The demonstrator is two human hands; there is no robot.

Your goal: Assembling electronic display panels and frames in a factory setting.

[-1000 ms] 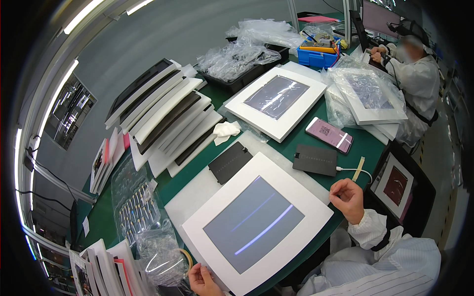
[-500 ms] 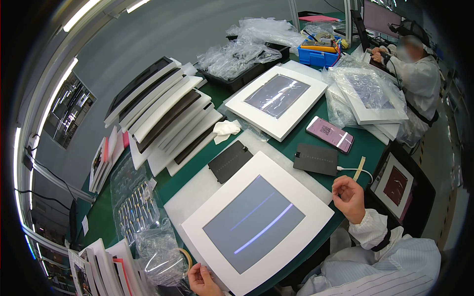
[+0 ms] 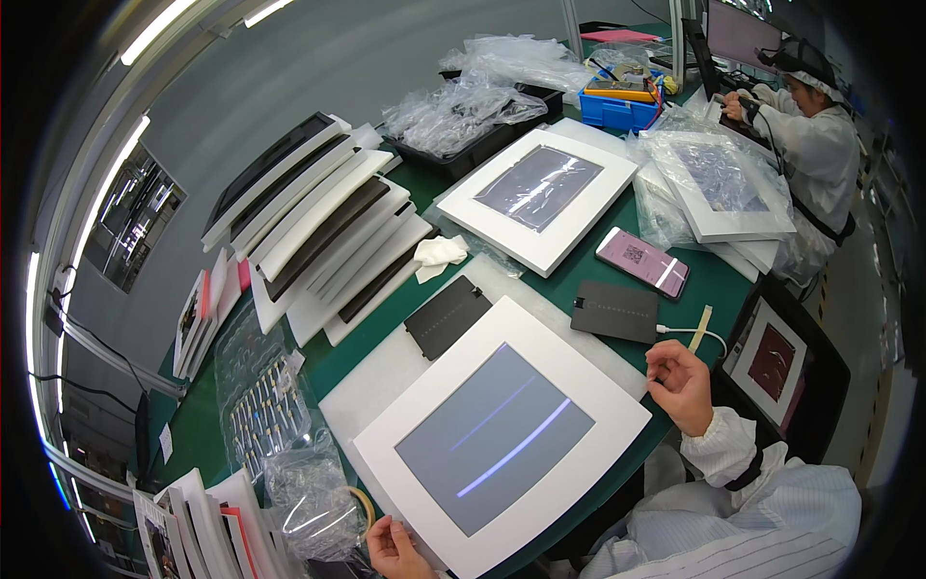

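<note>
A white picture frame (image 3: 535,362) with a grey screen (image 3: 497,439) lies slantwise before me, partly on a pale foam sheet (image 3: 359,394). Two light streaks are reflected across the screen. My left hand (image 3: 394,548) is at the frame's lower left edge with its fingers curled together; whether they grip the edge is hidden. Beyond the frame's right corner, my right hand (image 3: 683,388) is closed in a loose pinch, and I cannot make out anything in it. A pale yellow strip (image 3: 701,328) stands just behind its fingers.
Two dark flat boxes (image 3: 448,317) (image 3: 614,311) lie behind the frame; the right one has a white cable. Nearby are a phone (image 3: 642,261), another frame (image 3: 588,183), stacked panels (image 3: 328,212), a plastic-filled black bin (image 3: 458,154) and a blue bin (image 3: 617,114). A co-worker (image 3: 815,145) sits far right.
My hands and the frame stay practically in place. The whole view has shifted very slightly, and nothing is taken up or let go.
</note>
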